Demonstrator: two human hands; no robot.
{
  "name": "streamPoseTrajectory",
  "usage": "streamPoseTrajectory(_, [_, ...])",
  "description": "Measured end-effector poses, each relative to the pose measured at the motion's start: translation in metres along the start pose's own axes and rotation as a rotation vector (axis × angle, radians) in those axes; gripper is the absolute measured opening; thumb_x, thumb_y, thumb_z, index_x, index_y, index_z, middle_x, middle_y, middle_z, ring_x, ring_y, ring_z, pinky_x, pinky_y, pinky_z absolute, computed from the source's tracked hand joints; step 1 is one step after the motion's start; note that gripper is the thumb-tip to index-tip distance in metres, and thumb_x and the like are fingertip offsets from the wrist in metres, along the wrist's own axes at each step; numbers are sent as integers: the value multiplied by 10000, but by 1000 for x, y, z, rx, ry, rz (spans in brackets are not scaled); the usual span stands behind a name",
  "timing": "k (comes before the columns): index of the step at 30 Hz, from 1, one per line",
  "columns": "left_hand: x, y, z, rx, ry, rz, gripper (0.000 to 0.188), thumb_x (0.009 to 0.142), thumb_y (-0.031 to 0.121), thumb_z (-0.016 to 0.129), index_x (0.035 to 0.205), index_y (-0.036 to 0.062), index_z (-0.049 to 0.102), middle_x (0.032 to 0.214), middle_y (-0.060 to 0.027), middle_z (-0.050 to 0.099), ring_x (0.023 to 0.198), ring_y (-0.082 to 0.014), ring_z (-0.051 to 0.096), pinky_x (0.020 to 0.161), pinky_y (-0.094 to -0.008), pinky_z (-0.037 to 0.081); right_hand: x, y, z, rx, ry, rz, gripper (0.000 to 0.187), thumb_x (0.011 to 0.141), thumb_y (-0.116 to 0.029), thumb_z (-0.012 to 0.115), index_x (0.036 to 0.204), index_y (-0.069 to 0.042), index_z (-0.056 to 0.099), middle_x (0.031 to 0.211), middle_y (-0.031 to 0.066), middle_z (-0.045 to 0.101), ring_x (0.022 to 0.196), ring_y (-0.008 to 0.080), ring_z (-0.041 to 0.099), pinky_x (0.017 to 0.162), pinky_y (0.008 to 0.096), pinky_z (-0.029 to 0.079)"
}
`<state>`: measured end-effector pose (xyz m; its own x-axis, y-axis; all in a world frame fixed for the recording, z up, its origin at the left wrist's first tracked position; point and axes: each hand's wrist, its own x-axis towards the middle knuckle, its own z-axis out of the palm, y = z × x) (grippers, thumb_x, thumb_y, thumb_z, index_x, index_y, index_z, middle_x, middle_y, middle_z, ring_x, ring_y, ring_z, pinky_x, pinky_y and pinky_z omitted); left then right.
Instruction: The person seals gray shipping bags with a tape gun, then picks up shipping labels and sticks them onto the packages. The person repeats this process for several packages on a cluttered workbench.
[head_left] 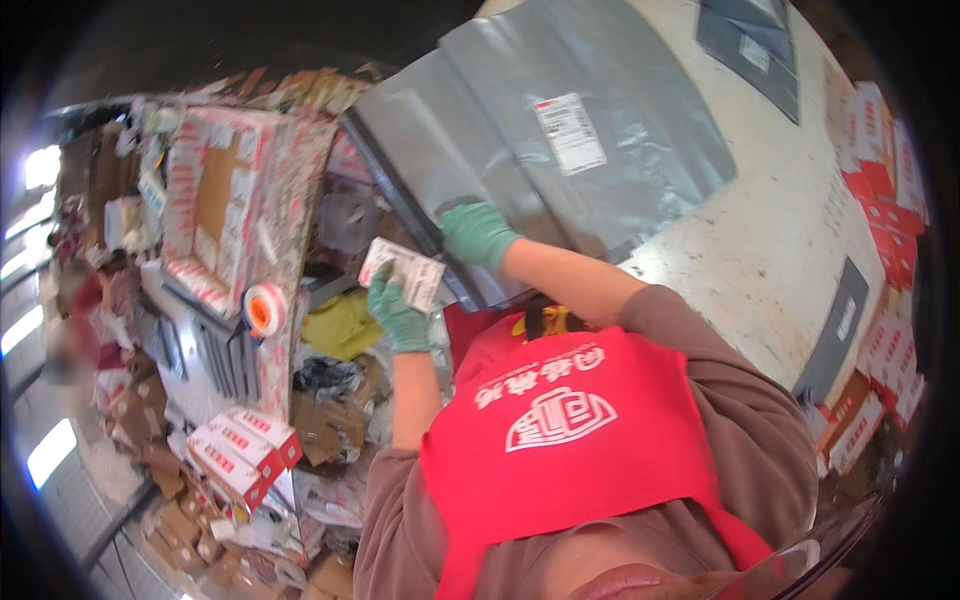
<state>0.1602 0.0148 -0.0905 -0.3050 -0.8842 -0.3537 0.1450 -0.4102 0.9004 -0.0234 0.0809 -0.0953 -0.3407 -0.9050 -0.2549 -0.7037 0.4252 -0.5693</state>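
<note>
Green-gloved left hand (pixel 399 312): fingers pinch closed on a white printed label (pixel 417 279). Green-gloved right hand (pixel 477 236): lies on a grey plastic mailing bag (pixel 480 125), finger opening and grip unclear.

The head-worn wide fisheye camera looked down from nearby onto the green-gloved left hand (pixel 400 312) and green-gloved right hand (pixel 478 236).

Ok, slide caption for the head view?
Left hand holds a white label; right hand touches a large grey bag.
</note>
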Motion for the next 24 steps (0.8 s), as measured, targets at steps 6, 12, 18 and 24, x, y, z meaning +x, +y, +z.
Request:
streamPoseTrajectory(6, [11, -2, 4, 2, 77, 13, 300, 785, -32, 551, 1076, -13, 623, 1028, -89, 618, 861, -188, 620, 782, -303, 537, 2, 7, -1, 11, 74, 71, 254, 792, -280, 574, 921, -70, 638, 839, 151, 680, 784, 310, 669, 729, 440, 528])
streamPoseTrajectory(12, [-4, 1, 13, -31, 85, -86, 270, 800, -21, 554, 1062, -10, 620, 999, -78, 625, 845, -182, 627, 755, -305, 550, 19, -1, 4, -48, 24, 41, 279, 777, -282, 589, 937, -54, 618, 805, 140, 679, 775, 316, 667, 749, 428, 520])
streamPoseTrajectory(18, [-5, -4, 5, -16, 54, -41, 271, 807, -13, 557, 1072, -9, 615, 999, -79, 625, 847, -175, 623, 749, -299, 551, 24, 3, 5, -45, 36, 16, 207, 787, -253, 566, 834, -67, 644, 774, 180, 667, 736, 333, 661, 716, 453, 512])
streamPoseTrajectory(24, [3, -2, 8, -18, 74, -68, 279, 814, -15, 554, 1087, -4, 611, 1047, -112, 621, 894, -227, 632, 786, -344, 553, 8, 51, -11, 584, 191, 51, 169, 800, -177, 547, 784, -38, 641, 686, 143, 638, 576, 242, 628, 570, 377, 505])
